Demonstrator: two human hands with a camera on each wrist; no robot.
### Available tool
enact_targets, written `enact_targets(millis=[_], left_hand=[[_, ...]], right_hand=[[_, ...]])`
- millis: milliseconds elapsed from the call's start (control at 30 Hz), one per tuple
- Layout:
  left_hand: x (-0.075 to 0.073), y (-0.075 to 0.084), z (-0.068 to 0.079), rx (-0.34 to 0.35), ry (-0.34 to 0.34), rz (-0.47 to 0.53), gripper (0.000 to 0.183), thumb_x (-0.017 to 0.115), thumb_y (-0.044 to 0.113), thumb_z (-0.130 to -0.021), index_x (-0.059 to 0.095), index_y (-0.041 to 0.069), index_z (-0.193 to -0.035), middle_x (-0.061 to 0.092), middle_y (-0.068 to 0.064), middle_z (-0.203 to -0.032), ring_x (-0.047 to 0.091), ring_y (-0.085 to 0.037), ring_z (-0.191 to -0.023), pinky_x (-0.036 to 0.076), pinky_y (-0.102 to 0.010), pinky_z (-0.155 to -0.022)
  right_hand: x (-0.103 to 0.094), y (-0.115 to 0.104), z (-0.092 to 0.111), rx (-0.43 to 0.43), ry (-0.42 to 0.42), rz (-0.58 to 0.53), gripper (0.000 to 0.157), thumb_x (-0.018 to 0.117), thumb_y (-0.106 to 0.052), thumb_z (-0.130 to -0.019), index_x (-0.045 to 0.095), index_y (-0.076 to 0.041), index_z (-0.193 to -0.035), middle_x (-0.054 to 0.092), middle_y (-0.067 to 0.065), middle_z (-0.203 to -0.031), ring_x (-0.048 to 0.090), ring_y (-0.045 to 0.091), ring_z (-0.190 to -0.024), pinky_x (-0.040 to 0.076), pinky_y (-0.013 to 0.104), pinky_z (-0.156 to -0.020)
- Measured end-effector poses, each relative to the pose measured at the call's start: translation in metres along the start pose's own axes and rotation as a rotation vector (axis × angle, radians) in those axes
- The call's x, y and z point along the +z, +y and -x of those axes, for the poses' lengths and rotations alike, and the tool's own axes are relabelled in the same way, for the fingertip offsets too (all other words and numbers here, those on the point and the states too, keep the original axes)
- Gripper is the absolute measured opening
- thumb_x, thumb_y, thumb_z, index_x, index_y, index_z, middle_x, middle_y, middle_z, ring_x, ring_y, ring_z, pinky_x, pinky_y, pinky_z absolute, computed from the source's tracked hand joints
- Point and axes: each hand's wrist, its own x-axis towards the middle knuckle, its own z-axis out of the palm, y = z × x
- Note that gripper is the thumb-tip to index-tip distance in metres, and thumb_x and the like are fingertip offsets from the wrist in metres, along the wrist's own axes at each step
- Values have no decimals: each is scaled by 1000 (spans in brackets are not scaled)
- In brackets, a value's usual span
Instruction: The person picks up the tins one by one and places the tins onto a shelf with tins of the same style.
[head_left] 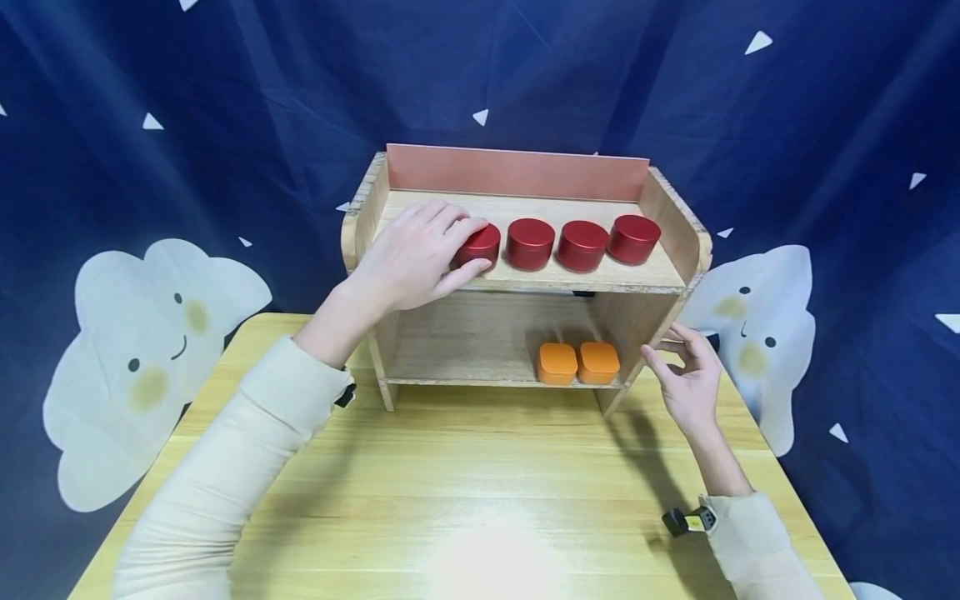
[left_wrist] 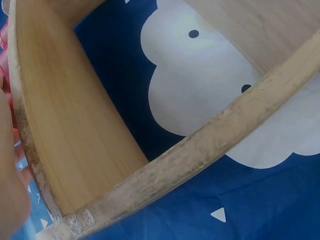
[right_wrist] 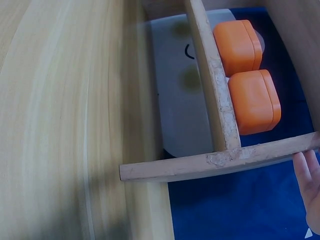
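My left hand (head_left: 416, 254) grips the leftmost round red tin (head_left: 483, 242) on the top board of a small wooden shelf (head_left: 465, 333), thumb at its front and fingers over its far side. Several matching red tins (head_left: 530, 244) continue the row to the right. In the left wrist view my left hand (left_wrist: 12, 200) shows only at the edge, and the tin's grip is hidden. Beside the shelf's right side panel, my right hand (head_left: 692, 383) touches the wood with extended fingers; its fingertips (right_wrist: 300, 160) meet the panel edge in the right wrist view.
Two orange rounded boxes (head_left: 557, 364) sit side by side on the lower board, near the right panel. The shelf stands on a light wooden table (head_left: 420, 467). Behind hangs a dark blue cloth (head_left: 315, 100) with white clouds and triangles. A pinkish strip (head_left: 517, 173) backs the top board.
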Motion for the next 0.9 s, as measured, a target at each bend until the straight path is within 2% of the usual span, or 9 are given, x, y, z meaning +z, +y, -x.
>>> enact_targets(millis=[300,567,700,900], left_hand=[[0,-2,-1,-31,-16,10,48,58,48,-105,66,8,-132,70,-16,-119,65,-35,-111,55,-47,-97],[-3,-1,2,-46,-12,33,56,61,50,-103,62,7,-139,68,-17,-130,64,-36,-118,54,-47,-100],[-5,-1,7,-39,19,33,60,64,49,-101,61,5,-141,66,-19,-134,63,-37,-121,54,-48,-104],[-7,-1,21,-2,118,39,64,69,46,-97,62,0,-140,66,-20,-135,62,-38,-126,52,-49,-109]], right_hand=[[1,-2,1,14,3,9,49,70,25,-83,67,10,-129,73,-8,-112,73,0,-86,57,9,-61],[1,-2,-1,20,-1,38,49,71,23,-84,66,10,-131,73,-9,-112,73,-1,-87,56,9,-61],[1,-3,0,31,6,50,49,72,22,-84,66,10,-131,73,-9,-111,72,-1,-86,56,9,-61],[1,-4,0,50,9,48,49,72,22,-84,66,9,-131,74,-10,-110,73,-1,-86,57,10,-62]])
